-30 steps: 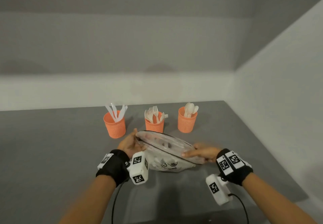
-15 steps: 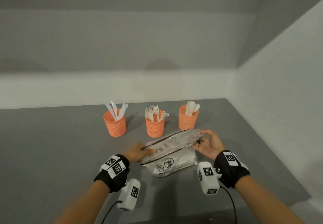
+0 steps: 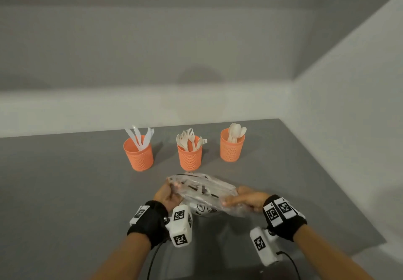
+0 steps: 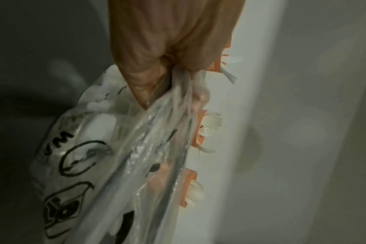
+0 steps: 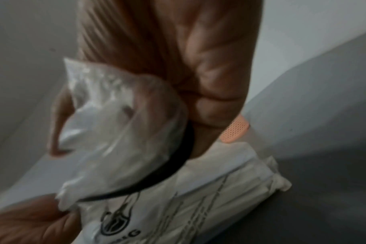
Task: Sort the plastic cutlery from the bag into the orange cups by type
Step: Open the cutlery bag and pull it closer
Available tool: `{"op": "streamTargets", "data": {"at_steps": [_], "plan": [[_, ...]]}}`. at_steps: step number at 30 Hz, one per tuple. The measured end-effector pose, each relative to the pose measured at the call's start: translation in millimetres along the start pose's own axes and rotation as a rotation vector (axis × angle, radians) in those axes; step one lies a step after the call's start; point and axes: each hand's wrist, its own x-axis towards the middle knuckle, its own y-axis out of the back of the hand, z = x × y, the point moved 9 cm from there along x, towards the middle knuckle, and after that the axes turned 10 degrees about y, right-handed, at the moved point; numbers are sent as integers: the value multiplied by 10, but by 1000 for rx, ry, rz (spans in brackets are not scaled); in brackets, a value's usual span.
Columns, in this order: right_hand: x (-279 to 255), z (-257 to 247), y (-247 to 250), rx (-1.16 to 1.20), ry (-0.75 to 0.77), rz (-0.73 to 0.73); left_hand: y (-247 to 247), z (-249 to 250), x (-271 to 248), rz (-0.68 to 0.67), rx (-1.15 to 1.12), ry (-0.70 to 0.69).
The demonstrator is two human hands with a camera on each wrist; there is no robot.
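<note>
Cutlery bag [image 3: 202, 194], clear plastic with black printing, hangs stretched between the two hands just above the table [image 3: 65, 192], in front of the middle cup [image 3: 189, 157]. Its long axis runs across the person, tilted so the left end sits farther toward the cups and the right end nearer the body. The left hand [image 3: 166, 195] pinches the bag's bunched upper edge between thumb and fingers, as the left wrist view shows clearly. The right hand [image 3: 248, 199] grips the opposite end, fingers curled round crumpled film. Neither hand is nearer than the other, since each holds one end, and white pieces still show inside. Behind the bag stand three orange cups in a row: the knife cup [image 3: 138, 155] to the left of the middle one, which holds forks, and the spoon cup [image 3: 231, 148] to the right. The mouth probably has to be pulled open next before either hand can reach inside.
</note>
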Motion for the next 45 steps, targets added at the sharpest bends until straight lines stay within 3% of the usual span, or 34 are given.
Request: {"op": "streamTargets", "data": {"at_steps": [3, 7, 9, 11, 14, 16, 22, 24, 26, 29, 33, 37, 40, 45], "plan": [[-24, 76, 89, 116, -56, 16, 45, 48, 82, 31, 128, -38], [-6, 40, 408, 760, 54, 223, -92, 168, -63, 17, 799, -167], [30, 24, 466, 952, 103, 320, -191, 212, -153, 20, 1058, -304], [87, 5, 427, 1010, 135, 359, -282, 212, -221, 0, 1212, -453], [180, -8, 317, 1023, 129, 350, -305, 220, -291, 114, 1474, -631], [209, 35, 264, 957, 83, 324, -274, 258, -259, 121, 1396, -617], [77, -22, 252, 571, 108, 178, 81, 324, 124, 298, 910, -204], [30, -45, 412, 324, 150, 321, 15, 390, 49, 384, 924, -300], [-49, -134, 612, -99, 212, 524, -178, 534, -130, 495, 1147, -560], [-101, -284, 616, -573, 287, 580, -444, 482, -343, 474, 1454, -830], [-127, -385, 508, -679, 341, 623, -548, 177, -382, 367, 1858, -990], [-9, -320, 488, -642, 234, 630, -505, 236, -314, 410, 1825, -992], [62, -196, 541, -430, 121, 586, -519, 311, -254, 443, 1752, -935], [185, 23, 559, 22, -70, 519, -408, 435, 74, 390, 1494, -489]]}}
